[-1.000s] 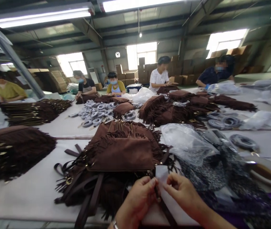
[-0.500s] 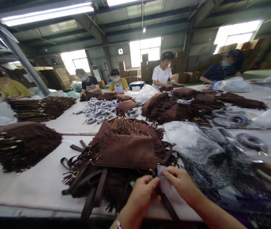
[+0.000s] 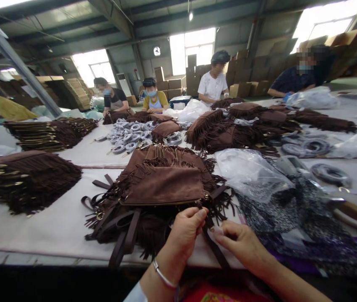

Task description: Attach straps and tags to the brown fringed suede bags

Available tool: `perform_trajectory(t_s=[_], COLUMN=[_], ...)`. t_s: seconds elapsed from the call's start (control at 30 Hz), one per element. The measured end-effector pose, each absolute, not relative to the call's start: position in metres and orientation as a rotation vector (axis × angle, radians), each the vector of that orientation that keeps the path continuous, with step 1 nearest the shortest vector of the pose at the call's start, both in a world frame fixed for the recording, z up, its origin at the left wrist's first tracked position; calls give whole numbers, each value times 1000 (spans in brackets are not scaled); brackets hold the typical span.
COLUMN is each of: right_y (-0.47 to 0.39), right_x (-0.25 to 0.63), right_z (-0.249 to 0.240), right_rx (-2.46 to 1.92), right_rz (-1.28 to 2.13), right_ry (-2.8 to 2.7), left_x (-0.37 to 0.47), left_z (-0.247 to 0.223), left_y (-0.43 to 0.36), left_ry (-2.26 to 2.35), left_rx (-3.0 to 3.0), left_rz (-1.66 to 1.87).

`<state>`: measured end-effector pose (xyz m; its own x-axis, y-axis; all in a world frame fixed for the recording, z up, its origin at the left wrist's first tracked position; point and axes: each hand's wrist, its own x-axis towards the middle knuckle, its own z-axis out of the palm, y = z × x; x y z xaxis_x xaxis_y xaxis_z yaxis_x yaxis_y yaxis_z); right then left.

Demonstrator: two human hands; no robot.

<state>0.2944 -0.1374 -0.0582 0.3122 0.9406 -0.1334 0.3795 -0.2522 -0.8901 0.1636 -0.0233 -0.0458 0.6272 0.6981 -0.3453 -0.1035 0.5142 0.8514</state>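
A brown fringed bag (image 3: 165,185) lies flat on top of a pile of similar bags in front of me. At its near right corner my left hand (image 3: 186,230) is closed, thumb and fingers pinching a dark brown strap end by the metal fitting. From there a flat brown strap (image 3: 215,245) hangs toward the table's front edge. Just right of this strap, my right hand (image 3: 244,245) pinches a small whitish, see-through scrap (image 3: 217,230), perhaps film or thin paper. The two hands are apart. Whatever sits inside the left fingertips is mostly hidden.
Stacked brown fringed bags (image 3: 30,178) lie at left. Clear plastic bags (image 3: 254,174) and a tape roll (image 3: 354,214) are at right. Wrapped coiled straps (image 3: 131,136) and more bags (image 3: 222,130) are farther back. Several co-workers, one in a white shirt (image 3: 212,86), work across the table.
My right hand has moved down and away from my left, with the whitish scrap drawn off the bag's corner. The left hand keeps its pinch there. The whole view has tilted slightly downward.
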Motion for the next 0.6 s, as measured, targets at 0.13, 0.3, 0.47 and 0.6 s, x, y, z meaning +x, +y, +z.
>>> perform_trajectory(t_s=[0.13,0.3,0.47,0.6], right_y=[-138,-141,-142,-140], right_x=[294,293,293,292], right_z=[-59,-64,-65,-65], right_rx=[-1783,-1776,-1775,-1779], right_rz=[903,900,921,954], right_ry=[-1213,-1208,-1177,-1135], left_x=[164,165,165,164], left_z=[-53,-53,-54,-53], left_y=[-25,-25,-27,-29], left_ry=[814,834,831,842], left_rx=[965,957,965,989], left_rz=[591,627,634,650])
